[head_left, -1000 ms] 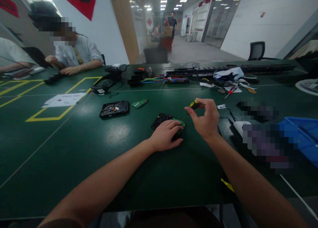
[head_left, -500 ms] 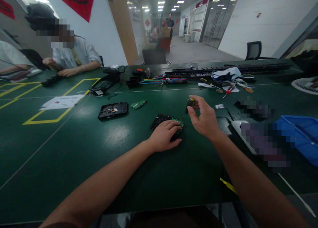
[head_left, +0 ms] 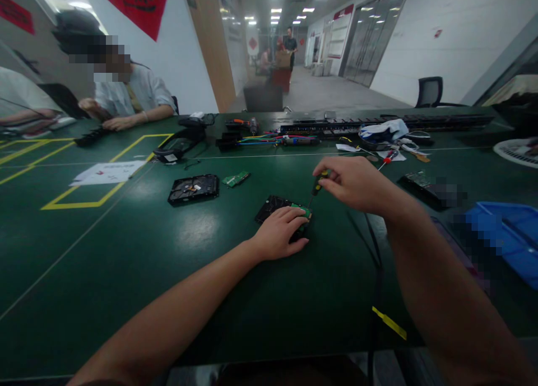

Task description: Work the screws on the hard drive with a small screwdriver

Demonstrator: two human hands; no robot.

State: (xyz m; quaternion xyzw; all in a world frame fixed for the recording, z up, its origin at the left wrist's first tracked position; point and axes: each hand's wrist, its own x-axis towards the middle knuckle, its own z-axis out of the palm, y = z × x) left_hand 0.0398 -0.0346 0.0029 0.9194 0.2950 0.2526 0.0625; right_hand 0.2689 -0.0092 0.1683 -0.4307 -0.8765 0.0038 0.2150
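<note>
My left hand [head_left: 282, 232] lies over a black hard drive [head_left: 269, 208], gripping it against the table, fingers across the top and thumb at the near edge. Part of the drive is hidden beneath the palm. A green circuit board [head_left: 306, 211] shows on it past my fingertips. In my right hand [head_left: 348, 181] is a screwdriver [head_left: 318, 185] with a dark green and yellow handle, fingers closed around its upper end. Its shaft slants down to the board's far right corner; the tip is too small to make out. Another hard drive [head_left: 193, 189] and a loose green board [head_left: 236, 178] lie farther left.
A blue bin [head_left: 504, 235] stands at the right, near another drive [head_left: 424, 187]. Wires and tools, including a red screwdriver [head_left: 390, 155], lie along the back. A black cable [head_left: 375, 251] runs beside my right arm. A co-worker [head_left: 130, 97] sits at the far left.
My right hand has turned over, its wrist and forearm swinging up and right, with the screwdriver still in it. My left hand keeps its place on the hard drive.
</note>
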